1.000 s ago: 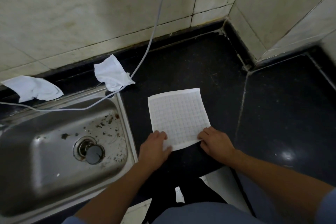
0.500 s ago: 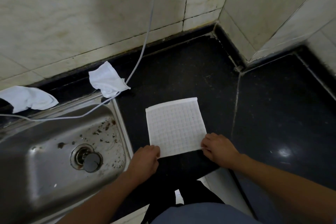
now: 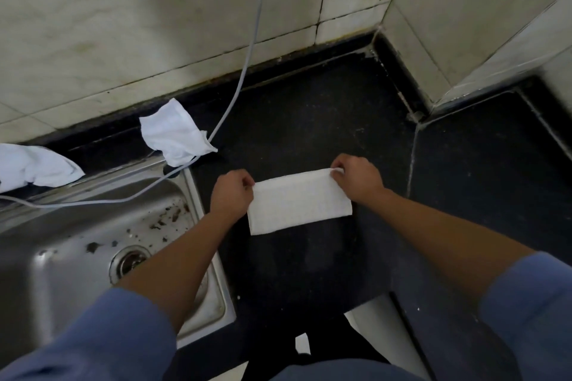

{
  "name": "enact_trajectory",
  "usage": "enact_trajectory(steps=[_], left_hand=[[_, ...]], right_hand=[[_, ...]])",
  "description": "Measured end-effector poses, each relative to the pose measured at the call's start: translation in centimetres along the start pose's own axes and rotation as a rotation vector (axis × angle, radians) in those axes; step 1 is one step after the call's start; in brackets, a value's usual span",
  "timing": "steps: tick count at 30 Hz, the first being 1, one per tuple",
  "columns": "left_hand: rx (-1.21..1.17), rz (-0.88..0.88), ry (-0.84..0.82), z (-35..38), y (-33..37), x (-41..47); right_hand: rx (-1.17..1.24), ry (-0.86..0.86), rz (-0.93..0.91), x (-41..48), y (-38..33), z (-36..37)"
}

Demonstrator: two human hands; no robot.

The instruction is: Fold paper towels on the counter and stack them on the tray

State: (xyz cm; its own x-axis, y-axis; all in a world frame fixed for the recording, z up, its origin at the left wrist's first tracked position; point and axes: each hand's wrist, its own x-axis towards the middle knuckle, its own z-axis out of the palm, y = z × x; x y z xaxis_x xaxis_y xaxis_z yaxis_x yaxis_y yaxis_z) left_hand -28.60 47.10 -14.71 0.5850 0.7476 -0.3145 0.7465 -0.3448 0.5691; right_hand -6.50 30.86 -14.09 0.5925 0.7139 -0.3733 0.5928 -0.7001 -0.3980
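Note:
A white paper towel (image 3: 298, 202) lies folded in half on the black counter (image 3: 309, 120), its fold toward me and its loose edges at the far side. My left hand (image 3: 232, 195) pinches the far left corner of the towel. My right hand (image 3: 356, 178) pinches the far right corner. Two crumpled white paper towels lie further left: one (image 3: 173, 133) by the sink's back corner, another (image 3: 34, 165) at the left edge of the view. No tray is in view.
A steel sink (image 3: 93, 244) with debris round its drain sits left of the towel. A grey cable (image 3: 244, 71) hangs down the tiled wall and runs across the sink's rim. The counter turns a corner at right (image 3: 483, 170); its front edge is just below my forearms.
Both hands took the towel's near corners and carried them away from me to the far edge, so the flat square sheet now lies folded in half.

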Motion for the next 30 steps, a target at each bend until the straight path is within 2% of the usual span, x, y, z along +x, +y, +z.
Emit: enact_trajectory(steps=[7, 11, 14, 16, 20, 24, 27, 30], left_hand=[[0.147, -0.031, 0.056, 0.8, -0.8, 0.8], [0.23, 0.206, 0.103, 1.1, 0.1, -1.9], [0.305, 0.369, -0.01, 3.0, 0.3, -5.3], [0.34, 0.386, -0.061, 4.0, -0.6, -6.9], [0.335, 0.331, -0.027, 4.0, -3.2, -7.5], [0.433, 0.366, -0.032, 3.2, -4.1, -7.3], [0.496, 0.432, -0.026, 2.5, -3.9, -7.1], [0.577, 0.44, -0.04, 1.9, -3.4, -6.1]], right_hand=[[-0.188, 0.072, -0.007, 0.9, 0.2, 0.9], [-0.145, 0.154, -0.234, -1.6, -1.4, 0.7], [-0.109, -0.076, -0.359, -4.5, -3.3, 2.8], [-0.126, -0.192, -0.394, -5.9, -3.2, 4.4], [-0.125, -0.131, -0.294, -6.3, 0.7, 4.3], [-0.141, -0.076, -0.173, -6.3, 4.8, 2.1], [-0.138, -0.063, -0.12, -5.7, 4.5, 1.0], [-0.077, 0.019, 0.011, -4.0, 1.9, 0.8]])
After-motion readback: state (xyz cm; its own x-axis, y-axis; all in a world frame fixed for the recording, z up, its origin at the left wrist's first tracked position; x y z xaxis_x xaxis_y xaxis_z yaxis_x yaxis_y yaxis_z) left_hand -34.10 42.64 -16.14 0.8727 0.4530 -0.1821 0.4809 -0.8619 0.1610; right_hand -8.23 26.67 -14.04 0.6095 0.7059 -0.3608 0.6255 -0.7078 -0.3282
